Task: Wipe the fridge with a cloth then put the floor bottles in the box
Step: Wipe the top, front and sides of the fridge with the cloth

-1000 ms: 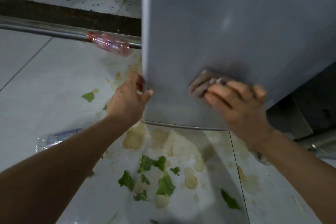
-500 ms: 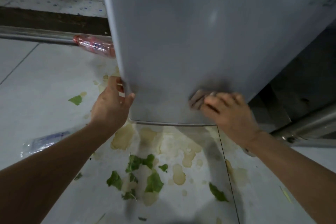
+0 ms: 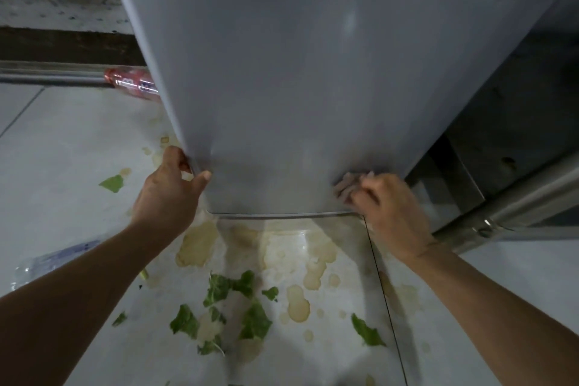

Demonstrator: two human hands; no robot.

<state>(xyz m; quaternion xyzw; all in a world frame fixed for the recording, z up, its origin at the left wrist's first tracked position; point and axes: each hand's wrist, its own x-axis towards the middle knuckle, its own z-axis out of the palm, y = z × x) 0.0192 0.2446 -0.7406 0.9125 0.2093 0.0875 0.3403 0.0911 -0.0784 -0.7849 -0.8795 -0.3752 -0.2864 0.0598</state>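
Note:
The grey fridge door (image 3: 297, 78) fills the upper middle of the head view. My left hand (image 3: 166, 194) grips its lower left edge, thumb on the front face. My right hand (image 3: 388, 207) holds a crumpled grey-brown cloth (image 3: 344, 186) against the door's lower right corner. A pink bottle (image 3: 133, 84) lies on the floor at the left, partly hidden behind the door. A clear bottle with a blue label (image 3: 53, 260) lies on the floor at the far left, partly behind my left forearm.
Yellowish spill stains (image 3: 197, 244) and several green leaf scraps (image 3: 250, 320) cover the white floor tiles below the door. A metal rail (image 3: 47, 78) runs along the left. The fridge's dark body and a steel bar (image 3: 513, 207) are at the right.
My right hand has slid the cloth down and right along the door to its lower right corner. The left hand keeps its grip on the door edge. The view has shifted.

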